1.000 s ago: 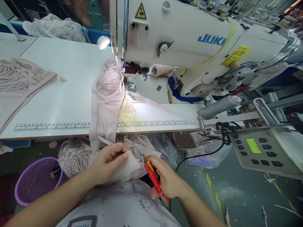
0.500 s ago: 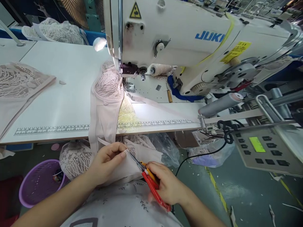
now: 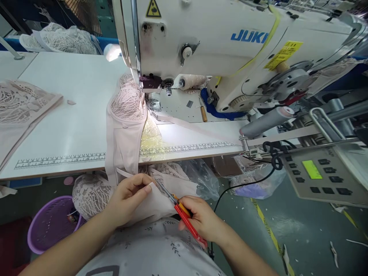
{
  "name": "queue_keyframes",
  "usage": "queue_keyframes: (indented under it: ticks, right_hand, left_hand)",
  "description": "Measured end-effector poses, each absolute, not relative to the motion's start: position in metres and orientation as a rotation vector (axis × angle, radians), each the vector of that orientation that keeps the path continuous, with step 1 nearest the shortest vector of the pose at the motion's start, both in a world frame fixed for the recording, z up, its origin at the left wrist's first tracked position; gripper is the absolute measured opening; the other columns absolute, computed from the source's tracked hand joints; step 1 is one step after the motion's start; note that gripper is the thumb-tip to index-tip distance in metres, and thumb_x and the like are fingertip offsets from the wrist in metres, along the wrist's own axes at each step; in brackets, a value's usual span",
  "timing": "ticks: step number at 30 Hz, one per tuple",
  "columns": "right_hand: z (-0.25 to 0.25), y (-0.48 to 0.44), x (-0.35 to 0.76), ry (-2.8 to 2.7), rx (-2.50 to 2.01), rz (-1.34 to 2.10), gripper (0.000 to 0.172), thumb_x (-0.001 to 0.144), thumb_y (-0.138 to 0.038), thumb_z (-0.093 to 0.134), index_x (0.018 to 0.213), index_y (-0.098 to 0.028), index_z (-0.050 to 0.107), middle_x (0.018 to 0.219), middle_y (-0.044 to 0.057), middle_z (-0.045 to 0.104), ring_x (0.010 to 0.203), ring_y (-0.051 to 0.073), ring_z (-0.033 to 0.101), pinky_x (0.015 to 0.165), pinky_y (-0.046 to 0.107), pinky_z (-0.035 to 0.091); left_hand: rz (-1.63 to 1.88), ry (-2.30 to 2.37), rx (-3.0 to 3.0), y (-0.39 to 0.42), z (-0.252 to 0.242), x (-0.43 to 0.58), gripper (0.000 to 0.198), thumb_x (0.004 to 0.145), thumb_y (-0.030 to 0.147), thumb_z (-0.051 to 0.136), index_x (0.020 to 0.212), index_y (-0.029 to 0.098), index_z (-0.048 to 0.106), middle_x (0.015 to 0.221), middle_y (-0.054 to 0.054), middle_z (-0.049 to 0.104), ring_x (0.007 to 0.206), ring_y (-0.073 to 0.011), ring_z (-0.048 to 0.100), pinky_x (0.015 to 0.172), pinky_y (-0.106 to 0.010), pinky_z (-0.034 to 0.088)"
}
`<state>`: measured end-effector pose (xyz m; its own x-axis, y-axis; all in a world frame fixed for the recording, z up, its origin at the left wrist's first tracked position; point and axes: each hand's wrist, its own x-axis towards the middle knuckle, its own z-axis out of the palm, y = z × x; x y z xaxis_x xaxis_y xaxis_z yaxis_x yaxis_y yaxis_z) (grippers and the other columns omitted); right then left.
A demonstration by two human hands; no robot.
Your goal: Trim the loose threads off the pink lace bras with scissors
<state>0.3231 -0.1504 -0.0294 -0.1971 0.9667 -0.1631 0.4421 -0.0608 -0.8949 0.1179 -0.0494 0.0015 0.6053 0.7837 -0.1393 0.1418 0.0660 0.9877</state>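
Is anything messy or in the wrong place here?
A little. Thin pale scraps litter the green floor at lower right, and a small loose scrap sits alone on the white table; they look like stray offcuts. The right hand grips scissors and the left hand pinches cloth: nothing odd there.

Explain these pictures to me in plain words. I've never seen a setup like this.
Everything is seen from one camera worn on a person's head, looking forward and down. There is no robot, only two bare hands. The left hand pinches pale fabric; the right hand holds red-and-orange scissors, with the blades beside that fabric. The big white body above is a sewing machine. On the white table lie a lace garment at the machine's needle end and another lace piece at the far left.
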Motion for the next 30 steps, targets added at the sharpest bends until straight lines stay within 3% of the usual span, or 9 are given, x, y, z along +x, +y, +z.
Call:
queue_keyframes:
  ticks: [6,9,14,18,20,22,25,27,30]
  right_hand:
    - [-0.015,-0.138,0.321,-1.467,-1.521,1.054,0.056,0.054,-0.065,0.074,0.075,-0.022,0.045,0.074,0.001,0.053,0.063,0.016,0.045,0.056,0.028,0.040]
    - [-0.011,-0.129,0.307,-1.380,-1.389,1.031,0.041,0.066,-0.051,0.072,0.080,-0.023,0.046,0.085,0.004,0.058,0.068,0.017,0.050,0.061,0.030,0.044]
    - [-0.015,-0.124,0.290,-1.394,-1.394,1.083,0.022,0.080,-0.034,0.060,0.074,-0.022,0.042,0.075,0.001,0.054,0.058,0.013,0.045,0.051,0.025,0.039]
    - [-0.025,-0.134,0.307,-1.511,-1.495,0.895,0.015,0.084,-0.030,0.055,0.075,-0.022,0.045,0.075,0.004,0.055,0.067,0.017,0.053,0.058,0.029,0.044]
    - [-0.031,-0.141,0.325,-1.536,-1.558,0.803,0.014,0.084,-0.030,0.055,0.076,-0.022,0.047,0.075,0.005,0.057,0.072,0.020,0.057,0.060,0.029,0.046]
    - [-0.038,-0.149,0.344,-1.557,-1.643,0.766,0.011,0.083,-0.031,0.057,0.082,-0.022,0.051,0.078,0.006,0.060,0.071,0.020,0.058,0.060,0.029,0.048]
    - [-0.048,-0.161,0.362,-1.584,-1.814,0.731,0.014,0.082,-0.035,0.058,0.083,-0.021,0.055,0.075,0.005,0.062,0.062,0.018,0.057,0.054,0.028,0.047]
    - [-0.052,-0.167,0.365,-1.612,-1.864,0.732,0.016,0.082,-0.037,0.058,0.080,-0.021,0.056,0.072,0.004,0.060,0.057,0.017,0.055,0.050,0.027,0.045]
    - [-0.054,-0.168,0.360,-1.641,-1.888,0.709,0.018,0.082,-0.037,0.056,0.076,-0.020,0.055,0.069,0.002,0.058,0.055,0.015,0.052,0.048,0.025,0.041]
  left_hand:
    - [0.525,0.793,1.636,-0.051,0.011,0.118,0.019,0.089,0.027,0.046,0.079,0.017,0.059,0.083,-0.006,0.062,0.078,-0.0180,0.058,0.071,-0.029,0.046]
    - [0.526,0.761,1.796,-0.054,0.010,0.119,0.019,0.090,0.025,0.044,0.079,0.018,0.058,0.083,-0.005,0.058,0.078,-0.0169,0.055,0.071,-0.029,0.045]
    - [0.535,0.739,1.923,-0.066,0.005,0.122,0.019,0.090,0.020,0.042,0.081,0.018,0.059,0.080,-0.004,0.054,0.074,-0.0149,0.055,0.067,-0.026,0.047]
    - [0.576,0.795,2.012,-0.070,-0.007,0.101,0.021,0.084,0.020,0.050,0.104,0.016,0.057,0.103,-0.011,0.060,0.097,-0.0214,0.057,0.084,-0.035,0.048]
    - [0.664,1.028,1.904,-0.067,-0.020,0.071,0.021,0.080,0.024,0.057,0.100,0.018,0.062,0.105,-0.011,0.062,0.101,-0.0238,0.056,0.091,-0.038,0.045]
    - [0.792,1.404,1.575,-0.065,-0.036,0.033,0.011,0.075,0.028,0.064,0.082,0.020,0.066,0.094,-0.007,0.064,0.101,-0.0250,0.056,0.097,-0.038,0.040]
    - [0.893,1.689,1.285,-0.065,-0.061,-0.024,0.027,0.072,0.037,0.068,0.091,0.019,0.062,0.111,-0.010,0.059,0.124,-0.0316,0.039,0.106,-0.043,0.030]
    - [0.859,1.709,1.097,-0.070,-0.075,-0.048,0.037,0.071,0.046,0.068,0.093,0.018,0.061,0.107,-0.012,0.062,0.119,-0.0344,0.046,0.099,-0.045,0.038]
    - [0.781,1.557,0.850,-0.084,-0.092,-0.060,0.047,0.064,0.056,0.072,0.088,0.017,0.064,0.092,-0.012,0.069,0.095,-0.0327,0.062,0.079,-0.041,0.052]
